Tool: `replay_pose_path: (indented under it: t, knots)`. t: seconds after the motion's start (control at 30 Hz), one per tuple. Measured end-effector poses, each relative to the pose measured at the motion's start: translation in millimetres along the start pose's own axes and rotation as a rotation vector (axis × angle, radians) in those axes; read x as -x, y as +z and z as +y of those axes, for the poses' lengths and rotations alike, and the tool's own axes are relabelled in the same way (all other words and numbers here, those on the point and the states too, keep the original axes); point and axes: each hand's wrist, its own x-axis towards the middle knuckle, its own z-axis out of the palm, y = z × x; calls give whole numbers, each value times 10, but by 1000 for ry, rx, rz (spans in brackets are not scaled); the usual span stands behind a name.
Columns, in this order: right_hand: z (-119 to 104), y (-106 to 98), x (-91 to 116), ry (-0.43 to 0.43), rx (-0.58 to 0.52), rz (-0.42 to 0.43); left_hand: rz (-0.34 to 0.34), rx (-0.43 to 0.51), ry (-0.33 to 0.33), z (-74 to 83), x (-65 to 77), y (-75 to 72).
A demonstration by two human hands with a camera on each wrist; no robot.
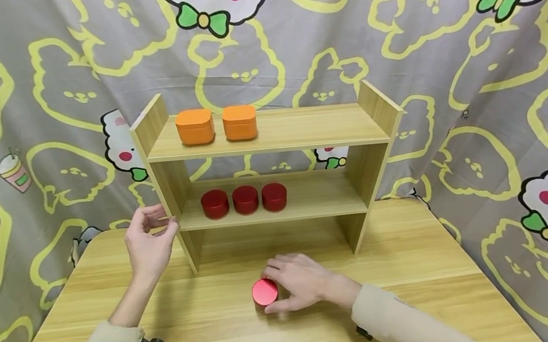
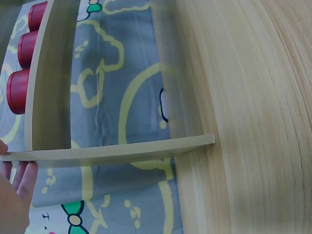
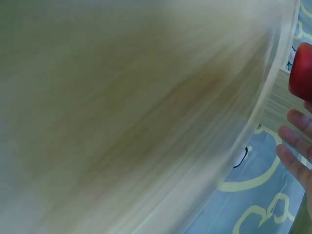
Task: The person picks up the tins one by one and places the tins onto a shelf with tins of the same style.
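Note:
On the table stands a small two-tier wooden shelf [image 1: 280, 220]. My left hand [image 1: 150, 242] holds its left side panel, with the thumb on the inner face and the fingers on the outer face in the left wrist view. In front of the shelf, my right hand [image 1: 301, 283] has thumb and index finger on either side of a shiny red round tin [image 1: 265, 292]. The right wrist view shows part of this red tin [image 3: 302, 73] at the frame's edge, with the other fingers [image 3: 295, 163] spread below it.
Three darker red tins [image 1: 245, 200] stand in a row on the shelf's middle board, left of centre. Two orange rounded boxes [image 1: 239, 123] sit at the left of the top board. Behind and beside the table [image 1: 426, 301] hangs a patterned grey curtain [image 1: 318, 32].

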Motion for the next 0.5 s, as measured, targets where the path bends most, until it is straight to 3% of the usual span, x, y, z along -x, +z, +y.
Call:
replay_pose_path:
  t: [0.5]
  knots:
    - [104, -140, 196, 2, 26, 97, 7, 5, 5, 0, 0, 3]
